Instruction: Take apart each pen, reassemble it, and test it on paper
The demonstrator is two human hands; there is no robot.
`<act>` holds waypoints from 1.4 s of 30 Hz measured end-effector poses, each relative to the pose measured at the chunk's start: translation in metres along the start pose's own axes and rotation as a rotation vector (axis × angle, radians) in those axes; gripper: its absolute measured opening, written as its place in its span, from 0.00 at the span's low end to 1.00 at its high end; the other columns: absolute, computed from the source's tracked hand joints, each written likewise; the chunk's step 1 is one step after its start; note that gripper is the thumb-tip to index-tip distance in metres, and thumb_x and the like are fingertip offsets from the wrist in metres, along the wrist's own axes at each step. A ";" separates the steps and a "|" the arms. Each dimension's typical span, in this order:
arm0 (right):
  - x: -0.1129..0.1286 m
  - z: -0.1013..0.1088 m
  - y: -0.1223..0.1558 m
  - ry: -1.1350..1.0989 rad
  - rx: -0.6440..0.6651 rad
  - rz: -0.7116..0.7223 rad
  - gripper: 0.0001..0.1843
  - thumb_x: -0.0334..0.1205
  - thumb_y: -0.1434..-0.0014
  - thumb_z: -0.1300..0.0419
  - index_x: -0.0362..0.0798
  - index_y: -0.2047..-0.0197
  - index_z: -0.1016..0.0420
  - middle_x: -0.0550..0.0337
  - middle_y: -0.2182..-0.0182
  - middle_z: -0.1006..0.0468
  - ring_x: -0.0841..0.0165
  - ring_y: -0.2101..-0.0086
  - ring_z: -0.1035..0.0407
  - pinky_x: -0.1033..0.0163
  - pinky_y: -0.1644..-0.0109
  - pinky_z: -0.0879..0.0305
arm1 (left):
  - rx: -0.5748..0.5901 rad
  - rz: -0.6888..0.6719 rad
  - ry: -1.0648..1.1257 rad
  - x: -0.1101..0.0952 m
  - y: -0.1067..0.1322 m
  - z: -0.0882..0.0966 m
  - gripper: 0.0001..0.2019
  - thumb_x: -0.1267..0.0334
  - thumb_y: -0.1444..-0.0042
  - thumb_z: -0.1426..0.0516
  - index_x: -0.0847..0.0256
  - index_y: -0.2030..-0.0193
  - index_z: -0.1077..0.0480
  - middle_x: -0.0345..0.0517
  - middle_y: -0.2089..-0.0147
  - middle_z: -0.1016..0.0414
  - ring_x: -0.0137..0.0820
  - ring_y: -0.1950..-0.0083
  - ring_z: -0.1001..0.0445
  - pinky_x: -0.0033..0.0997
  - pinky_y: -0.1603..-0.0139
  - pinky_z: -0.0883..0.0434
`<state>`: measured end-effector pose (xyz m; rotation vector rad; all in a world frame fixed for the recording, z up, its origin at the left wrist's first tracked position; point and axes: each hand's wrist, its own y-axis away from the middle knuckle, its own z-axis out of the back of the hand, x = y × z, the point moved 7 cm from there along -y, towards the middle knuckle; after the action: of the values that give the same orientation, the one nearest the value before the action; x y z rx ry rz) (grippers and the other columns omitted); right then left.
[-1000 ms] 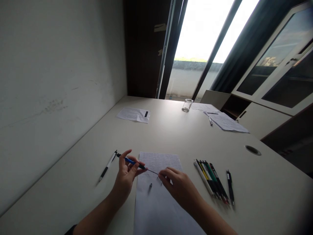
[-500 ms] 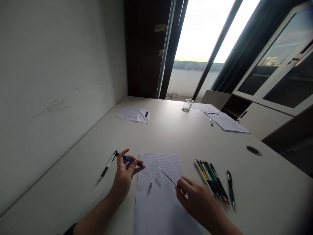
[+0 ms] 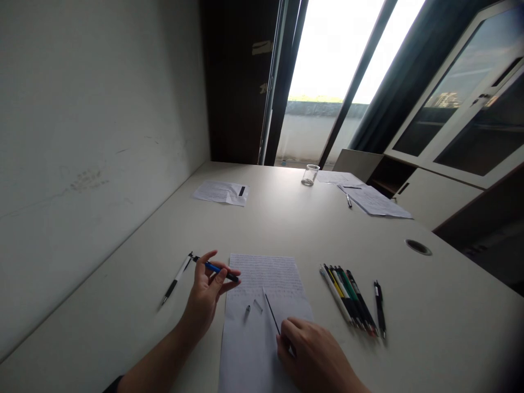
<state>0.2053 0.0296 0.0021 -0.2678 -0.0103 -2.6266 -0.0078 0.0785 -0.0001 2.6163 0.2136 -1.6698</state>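
Observation:
My left hand (image 3: 208, 286) is closed around the blue barrel of a pen (image 3: 215, 268), raised left of a written sheet of paper (image 3: 262, 267). Between the thumb and fingers of my right hand (image 3: 307, 346) is a thin dark pen refill (image 3: 272, 313), its pale end pointing away from me over the sheet. A small pen tip (image 3: 248, 310) and a little spring (image 3: 257, 305) lie on the paper between my hands. Just left of my left hand, a white and black pen (image 3: 177, 279) lies on the table.
Several pens (image 3: 347, 299) lie in a row to the right, with a black pen (image 3: 380, 309) beside them. Farther back are a glass (image 3: 310, 175), a folded paper (image 3: 219, 192) and a stack of papers (image 3: 374, 201). A wall (image 3: 102, 164) borders the left.
My right hand has moved toward me and slightly left with the refill, which now points more straight ahead. My left hand keeps its hold on the blue pen. The view has shifted slightly.

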 end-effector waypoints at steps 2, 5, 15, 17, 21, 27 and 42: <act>0.001 0.001 -0.001 -0.005 0.022 -0.001 0.09 0.33 0.41 0.45 0.50 0.73 0.33 0.61 0.75 0.24 0.68 0.75 0.30 0.63 0.72 0.51 | 0.005 -0.004 -0.005 0.000 0.000 0.000 0.20 0.61 0.37 0.43 0.49 0.40 0.43 0.39 0.56 0.30 0.38 0.52 0.21 0.52 0.50 0.23; 0.000 0.005 -0.003 -0.028 0.020 -0.010 0.11 0.38 0.38 0.45 0.50 0.74 0.33 0.61 0.75 0.24 0.68 0.76 0.30 0.63 0.72 0.50 | 0.022 -0.016 -0.039 0.000 0.000 0.000 0.19 0.61 0.36 0.43 0.50 0.40 0.43 0.40 0.56 0.29 0.38 0.52 0.21 0.50 0.49 0.24; -0.012 0.006 -0.007 -0.067 -0.033 -0.043 0.16 0.40 0.35 0.48 0.49 0.75 0.33 0.62 0.77 0.26 0.70 0.78 0.32 0.64 0.72 0.51 | 0.198 -0.235 -0.492 0.002 0.002 -0.005 0.17 0.63 0.34 0.47 0.51 0.40 0.42 0.43 0.57 0.29 0.35 0.55 0.22 0.44 0.52 0.23; -0.012 0.006 -0.007 -0.068 -0.041 -0.042 0.16 0.40 0.35 0.48 0.49 0.75 0.33 0.62 0.77 0.26 0.70 0.78 0.32 0.64 0.72 0.51 | 0.261 -0.242 -0.598 0.007 0.003 -0.008 0.17 0.64 0.34 0.48 0.50 0.39 0.41 0.44 0.57 0.29 0.35 0.55 0.23 0.43 0.52 0.24; -0.013 0.005 -0.007 -0.085 -0.042 -0.047 0.15 0.39 0.35 0.47 0.49 0.75 0.32 0.62 0.76 0.26 0.71 0.78 0.33 0.64 0.72 0.51 | 0.306 -0.200 -0.675 0.014 0.004 -0.009 0.18 0.63 0.34 0.49 0.49 0.39 0.41 0.44 0.56 0.29 0.36 0.55 0.23 0.41 0.53 0.24; -0.017 0.003 -0.009 -0.124 -0.078 -0.040 0.15 0.39 0.35 0.47 0.49 0.74 0.32 0.63 0.76 0.26 0.71 0.78 0.34 0.65 0.72 0.49 | 0.252 -0.116 -0.632 0.018 0.001 -0.006 0.18 0.62 0.35 0.47 0.49 0.39 0.41 0.43 0.57 0.29 0.36 0.56 0.22 0.41 0.55 0.24; 0.030 0.016 -0.058 -0.016 -0.069 0.216 0.05 0.33 0.38 0.37 0.52 0.61 0.22 0.59 0.64 0.25 0.64 0.61 0.31 0.62 0.60 0.35 | 0.216 -0.125 -0.587 0.021 -0.001 0.000 0.19 0.61 0.36 0.47 0.51 0.38 0.40 0.45 0.56 0.29 0.36 0.57 0.23 0.39 0.58 0.22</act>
<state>0.1546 0.0668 0.0255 -0.2960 0.0987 -2.4133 0.0012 0.0818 -0.0191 2.1356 0.1846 -2.5330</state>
